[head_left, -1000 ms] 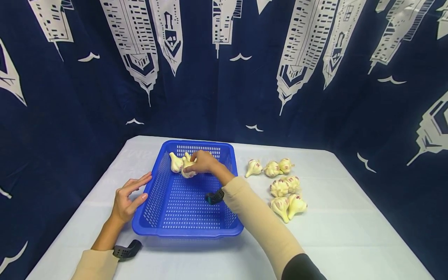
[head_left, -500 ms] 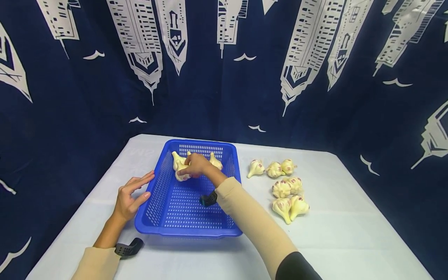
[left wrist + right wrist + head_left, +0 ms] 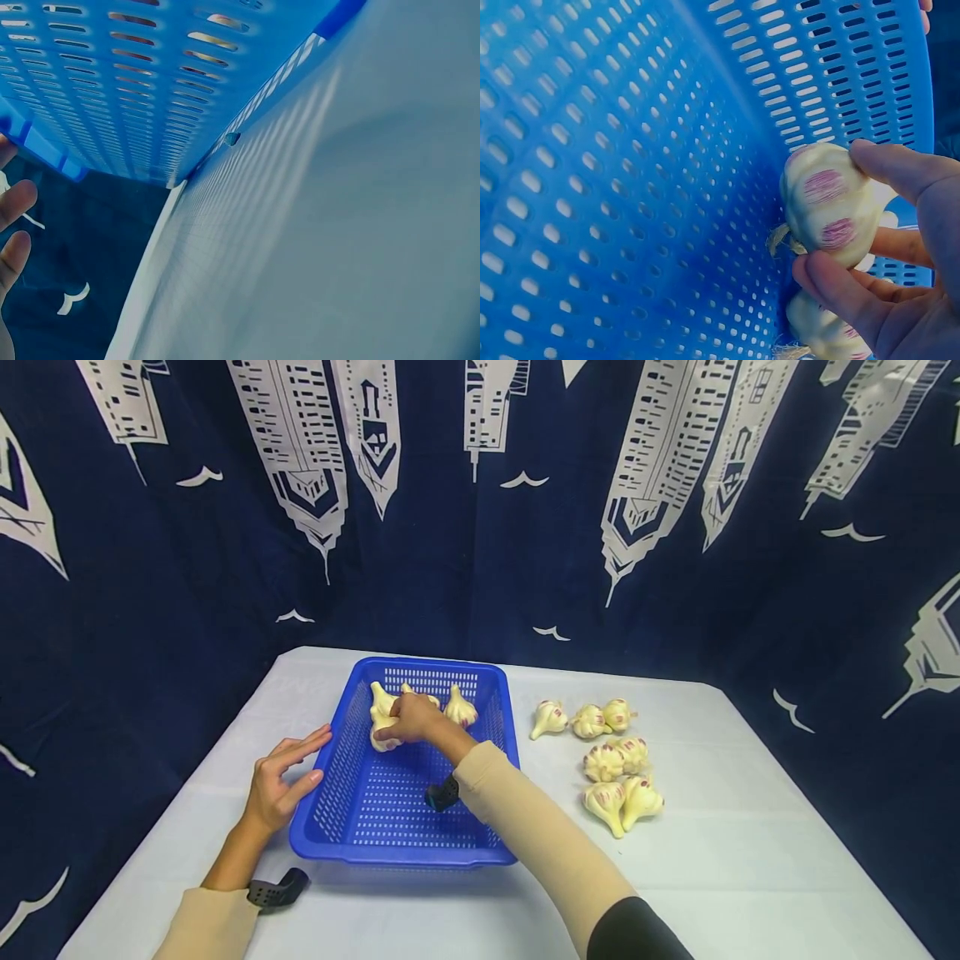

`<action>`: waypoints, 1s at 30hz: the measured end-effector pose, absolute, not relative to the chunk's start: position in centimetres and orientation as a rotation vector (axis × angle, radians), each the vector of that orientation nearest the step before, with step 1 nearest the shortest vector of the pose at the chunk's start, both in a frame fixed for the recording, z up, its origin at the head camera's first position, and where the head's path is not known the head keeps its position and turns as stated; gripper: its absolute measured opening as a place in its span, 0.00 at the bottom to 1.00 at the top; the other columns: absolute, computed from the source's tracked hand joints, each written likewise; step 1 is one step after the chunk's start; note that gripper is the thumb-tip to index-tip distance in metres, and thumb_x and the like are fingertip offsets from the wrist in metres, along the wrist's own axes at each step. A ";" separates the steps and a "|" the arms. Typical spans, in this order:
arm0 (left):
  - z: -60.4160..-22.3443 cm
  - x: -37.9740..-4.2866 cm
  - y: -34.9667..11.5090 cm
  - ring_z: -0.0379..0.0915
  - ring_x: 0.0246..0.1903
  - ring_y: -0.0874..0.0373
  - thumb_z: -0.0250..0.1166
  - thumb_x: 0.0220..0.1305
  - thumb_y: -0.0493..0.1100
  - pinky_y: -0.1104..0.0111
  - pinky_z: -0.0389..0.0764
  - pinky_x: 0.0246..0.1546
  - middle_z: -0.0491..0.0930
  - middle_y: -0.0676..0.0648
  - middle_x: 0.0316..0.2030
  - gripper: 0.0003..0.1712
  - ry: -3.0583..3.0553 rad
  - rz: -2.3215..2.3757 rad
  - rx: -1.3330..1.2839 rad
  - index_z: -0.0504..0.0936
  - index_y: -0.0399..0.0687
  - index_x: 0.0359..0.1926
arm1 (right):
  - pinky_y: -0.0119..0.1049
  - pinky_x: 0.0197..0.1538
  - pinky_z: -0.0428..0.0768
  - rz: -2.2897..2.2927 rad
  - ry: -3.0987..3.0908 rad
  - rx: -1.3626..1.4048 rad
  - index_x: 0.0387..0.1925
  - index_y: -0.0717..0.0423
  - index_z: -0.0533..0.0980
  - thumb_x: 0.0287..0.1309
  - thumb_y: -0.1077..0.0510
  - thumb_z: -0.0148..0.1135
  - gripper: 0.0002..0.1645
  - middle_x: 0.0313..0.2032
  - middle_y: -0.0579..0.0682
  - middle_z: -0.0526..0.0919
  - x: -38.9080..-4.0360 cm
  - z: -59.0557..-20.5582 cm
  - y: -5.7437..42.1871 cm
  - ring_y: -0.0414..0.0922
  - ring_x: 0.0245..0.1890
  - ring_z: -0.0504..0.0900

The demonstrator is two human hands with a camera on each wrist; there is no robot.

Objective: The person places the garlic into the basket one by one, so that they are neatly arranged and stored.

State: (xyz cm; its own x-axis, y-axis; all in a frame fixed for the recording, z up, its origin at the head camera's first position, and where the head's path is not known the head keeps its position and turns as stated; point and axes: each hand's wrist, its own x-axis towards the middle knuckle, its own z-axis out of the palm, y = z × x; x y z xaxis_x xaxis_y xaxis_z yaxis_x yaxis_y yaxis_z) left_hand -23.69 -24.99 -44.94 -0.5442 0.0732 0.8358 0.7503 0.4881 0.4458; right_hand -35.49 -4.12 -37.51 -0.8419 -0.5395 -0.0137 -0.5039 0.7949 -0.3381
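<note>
My right hand (image 3: 415, 718) reaches into the blue perforated basket (image 3: 405, 855) and pinches a garlic bulb (image 3: 384, 737) close to the basket's left side. In the right wrist view, thumb and fingers press on opposite sides of that purple-streaked bulb (image 3: 829, 199), and a second bulb (image 3: 821, 326) sits beside it. Another garlic bulb (image 3: 381, 697) lies just behind the held one, and one more (image 3: 461, 707) stands at the back right. Bulbs behind the hand are partly hidden. My left hand (image 3: 279, 783), fingers extended, rests against the outside of the basket's left rim.
Several garlic bulbs (image 3: 603, 764) lie in a loose group on the white-covered table (image 3: 750, 827), right of the basket. A dark blue curtain (image 3: 480, 568) with white printed buildings hangs behind the table's far edge.
My right hand has shifted left and slightly nearer inside the basket with the garlic bulb, bringing the back-right bulb into view. The left hand keeps its place on the rim.
</note>
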 end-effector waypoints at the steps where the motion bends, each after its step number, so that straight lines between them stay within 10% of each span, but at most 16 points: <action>1: -44.9 -23.7 -25.0 0.76 0.35 0.50 0.60 0.43 0.34 0.75 0.67 0.37 0.80 0.36 0.54 0.29 -1.951 -1.084 -0.682 0.83 0.30 0.51 | 0.33 0.37 0.68 -0.491 2.865 -0.847 0.32 0.55 0.86 0.54 0.41 0.70 0.20 0.20 0.40 0.79 -35.5 -37.6 -4.1 0.39 0.27 0.74; 13: -44.9 -23.6 -24.9 0.76 0.36 0.50 0.60 0.42 0.33 0.75 0.67 0.37 0.80 0.36 0.53 0.29 -1.940 -1.078 -0.674 0.83 0.30 0.50 | 0.41 0.55 0.69 -0.422 2.857 -0.822 0.42 0.51 0.86 0.43 0.45 0.77 0.23 0.37 0.42 0.87 -35.2 -37.5 -4.1 0.47 0.49 0.77; 30: -44.7 -23.5 -25.0 0.76 0.36 0.51 0.61 0.44 0.34 0.74 0.67 0.37 0.80 0.36 0.54 0.28 -1.950 -1.097 -0.693 0.83 0.30 0.51 | 0.35 0.49 0.71 -0.462 2.860 -0.895 0.53 0.55 0.80 0.42 0.44 0.79 0.36 0.45 0.48 0.85 -35.3 -37.5 -4.2 0.43 0.44 0.79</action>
